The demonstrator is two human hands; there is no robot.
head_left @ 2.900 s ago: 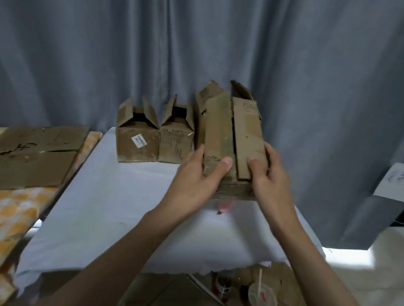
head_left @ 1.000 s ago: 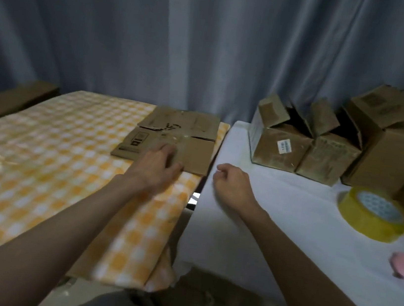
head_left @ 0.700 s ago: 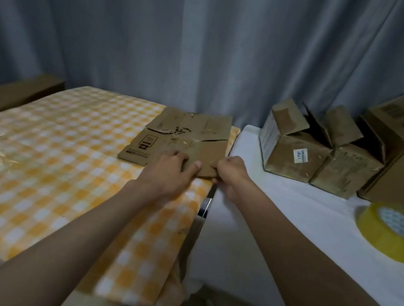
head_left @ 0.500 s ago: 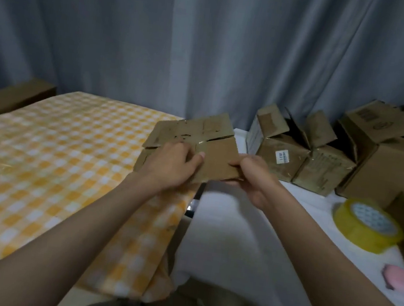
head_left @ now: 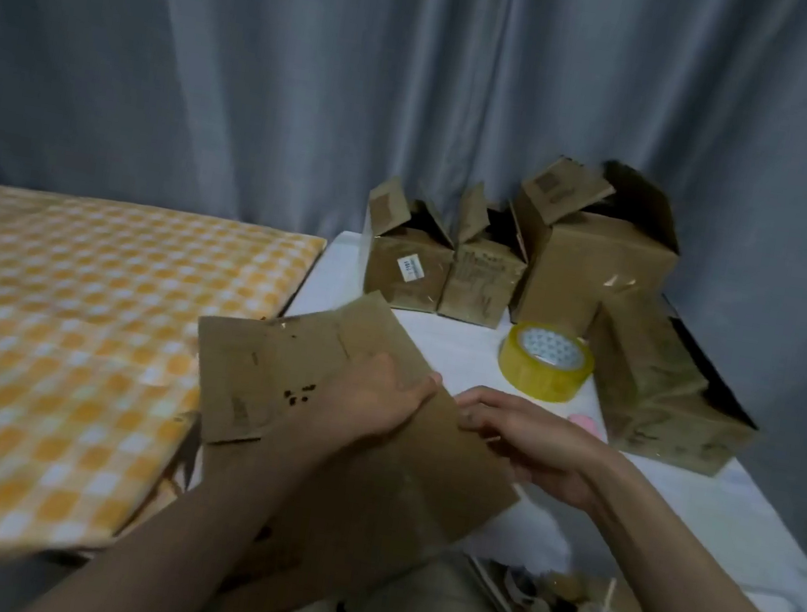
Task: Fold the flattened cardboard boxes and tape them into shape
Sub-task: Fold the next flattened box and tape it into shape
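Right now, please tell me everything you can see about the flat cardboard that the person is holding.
The flat cardboard is a brown, worn, unfolded box blank with flap slits and small dark marks. It is tilted and held in the air over the gap between the checked cloth and the white table. The left hand lies on its upper face with the thumb at its edge; the right hand pinches its right edge. No tape shows on it.

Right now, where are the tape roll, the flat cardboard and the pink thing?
tape roll (head_left: pixel 545 370), head view, on its yellow outer wall.
flat cardboard (head_left: pixel 276 381), head view, on its upper face left of the hands.
pink thing (head_left: pixel 583 424), head view, on its visible top.
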